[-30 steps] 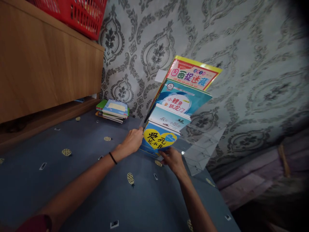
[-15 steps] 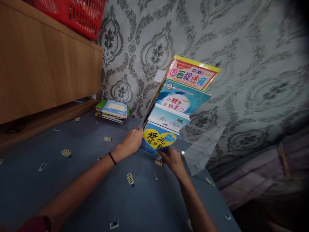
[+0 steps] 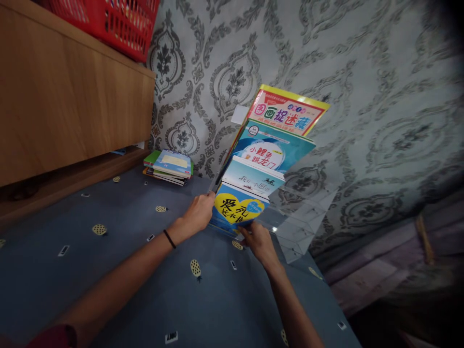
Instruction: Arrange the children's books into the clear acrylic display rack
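A clear plastic book rack (image 3: 302, 220) stands on the patterned cloth by the wall, its tiers filled on the left side. In front is a blue book with a yellow heart (image 3: 237, 210); behind it rise a pale blue book (image 3: 252, 178), a teal book (image 3: 281, 145) and a red-and-yellow book (image 3: 286, 113). My left hand (image 3: 199, 211) is closed around the rack's left side panel, beside the books. My right hand (image 3: 256, 240) is closed at the rack's low front edge, fingertips against the heart book's lower right corner. Some of its fingers are hidden.
A small stack of books (image 3: 170, 166) lies at the back left, close to the wooden cabinet (image 3: 79, 92). On the cabinet sits a red plastic basket (image 3: 125, 29). Pale folded fabric (image 3: 380, 261) lies beyond the cloth's right edge.
The books in the rack have shifted very slightly left and down at their tops. Both hands keep the same hold and nearly the same place.
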`<state>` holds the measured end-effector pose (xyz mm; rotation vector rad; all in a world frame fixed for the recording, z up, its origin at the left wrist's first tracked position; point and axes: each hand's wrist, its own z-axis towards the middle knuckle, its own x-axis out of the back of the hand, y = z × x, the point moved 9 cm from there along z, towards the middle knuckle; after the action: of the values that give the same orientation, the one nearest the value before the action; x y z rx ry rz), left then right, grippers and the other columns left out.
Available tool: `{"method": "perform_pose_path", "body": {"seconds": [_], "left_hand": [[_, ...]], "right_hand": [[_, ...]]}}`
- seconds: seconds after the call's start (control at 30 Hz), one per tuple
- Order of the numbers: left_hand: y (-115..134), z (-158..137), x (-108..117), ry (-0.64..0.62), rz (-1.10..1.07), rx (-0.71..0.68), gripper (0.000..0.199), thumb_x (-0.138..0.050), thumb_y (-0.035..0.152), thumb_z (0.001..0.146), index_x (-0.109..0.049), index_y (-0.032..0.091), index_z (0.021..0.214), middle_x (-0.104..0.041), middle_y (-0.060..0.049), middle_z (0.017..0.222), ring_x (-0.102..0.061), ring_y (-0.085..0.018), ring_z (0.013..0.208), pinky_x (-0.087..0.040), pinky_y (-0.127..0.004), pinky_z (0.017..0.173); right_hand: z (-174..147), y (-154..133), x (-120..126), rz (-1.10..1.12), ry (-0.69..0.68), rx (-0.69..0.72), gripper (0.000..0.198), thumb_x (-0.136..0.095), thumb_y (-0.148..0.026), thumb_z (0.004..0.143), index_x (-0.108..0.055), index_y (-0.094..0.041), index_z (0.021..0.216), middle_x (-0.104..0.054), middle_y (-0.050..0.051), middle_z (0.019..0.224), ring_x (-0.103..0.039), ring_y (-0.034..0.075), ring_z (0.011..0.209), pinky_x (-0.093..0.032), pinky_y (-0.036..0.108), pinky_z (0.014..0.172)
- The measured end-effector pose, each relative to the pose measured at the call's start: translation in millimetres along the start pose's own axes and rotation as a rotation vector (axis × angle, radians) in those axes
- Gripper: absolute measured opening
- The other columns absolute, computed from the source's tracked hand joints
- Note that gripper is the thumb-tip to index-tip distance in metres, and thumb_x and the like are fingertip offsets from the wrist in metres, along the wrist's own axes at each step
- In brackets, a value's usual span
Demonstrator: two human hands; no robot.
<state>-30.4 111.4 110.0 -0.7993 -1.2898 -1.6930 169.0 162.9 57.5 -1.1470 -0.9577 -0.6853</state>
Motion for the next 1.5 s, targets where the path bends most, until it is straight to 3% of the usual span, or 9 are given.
{"method": "perform_pose_path", "body": {"seconds": [0.3, 0.6, 1.3, 1.5], "left_hand": [[1, -1, 4, 0.01, 0.002, 0.011, 0.018, -0.042, 0.012, 0.1, -0.058, 0.015, 0.108, -0.073, -0.015, 0.103, -0.071, -0.026, 0.095, -0.051, -0.032, 0.077], [0, -3, 6, 0.005, -0.007, 0.01, 0.017, -0.042, 0.012, 0.1, -0.057, 0.014, 0.108, -0.072, -0.016, 0.102, -0.071, -0.027, 0.095, -0.052, -0.035, 0.081], [0, -2, 6, -0.013, -0.031, -0.002, 0.018, -0.043, 0.013, 0.1, -0.058, 0.014, 0.11, -0.072, -0.017, 0.105, -0.07, -0.026, 0.097, -0.051, -0.034, 0.082], [-13, 5, 25, -0.013, -0.101, -0.041, 0.014, -0.053, 0.016, 0.095, -0.064, 0.015, 0.104, -0.073, -0.011, 0.102, -0.068, -0.025, 0.103, -0.051, -0.032, 0.086]], "right_hand": [[-2, -2, 4, 0.026, 0.041, -0.001, 0.01, -0.055, -0.026, 0.089, -0.053, -0.022, 0.08, -0.07, 0.0, 0.059, -0.073, 0.022, 0.06, -0.046, 0.029, 0.061], [1, 3, -1, 0.278, 0.022, -0.068, 0.012, -0.059, -0.024, 0.085, -0.047, -0.023, 0.083, -0.072, 0.002, 0.071, -0.072, 0.021, 0.057, -0.051, 0.028, 0.053], [3, -1, 2, 0.24, 0.002, -0.006, 0.009, -0.058, -0.029, 0.084, -0.053, -0.023, 0.081, -0.072, 0.003, 0.065, -0.073, 0.023, 0.059, -0.053, 0.03, 0.055], [5, 9, 0, 0.23, 0.032, -0.004, 0.013, -0.061, -0.034, 0.081, -0.058, -0.021, 0.083, -0.076, 0.006, 0.071, -0.074, 0.023, 0.063, -0.054, 0.028, 0.054]]}}
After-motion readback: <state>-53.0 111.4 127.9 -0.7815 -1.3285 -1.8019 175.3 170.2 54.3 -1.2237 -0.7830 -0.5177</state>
